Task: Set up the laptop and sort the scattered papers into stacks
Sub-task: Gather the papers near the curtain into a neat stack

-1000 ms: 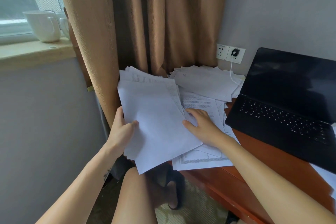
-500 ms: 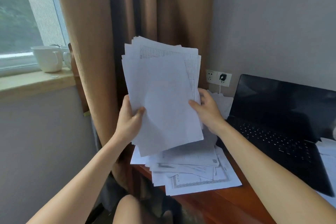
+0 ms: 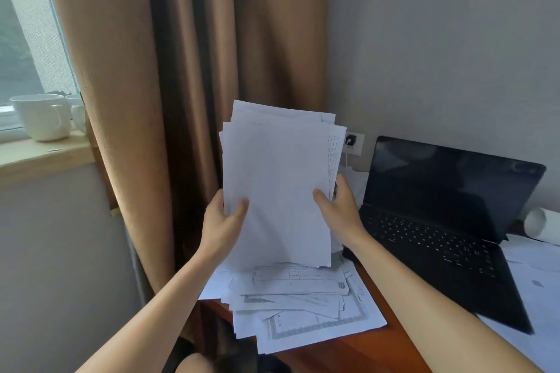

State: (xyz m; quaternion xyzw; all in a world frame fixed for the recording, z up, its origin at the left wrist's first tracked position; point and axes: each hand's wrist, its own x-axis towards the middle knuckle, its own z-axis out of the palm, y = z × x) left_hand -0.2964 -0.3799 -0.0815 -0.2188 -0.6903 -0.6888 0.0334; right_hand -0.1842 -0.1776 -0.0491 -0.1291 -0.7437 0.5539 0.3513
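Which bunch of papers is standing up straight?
The upright white bundle gripped by the left hand and right hand. The printed pile beneath and sheets right of the black laptop lie flat.

Two slim, bare forearms ended in the unsleeved left hand [image 3: 222, 221] and right hand [image 3: 336, 212]; a rounded bare knee [image 3: 194, 363] showed below their grip.

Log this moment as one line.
left hand: grips sheaf | right hand: grips sheaf | sheaf: upright, above pile | laptop: open, dark
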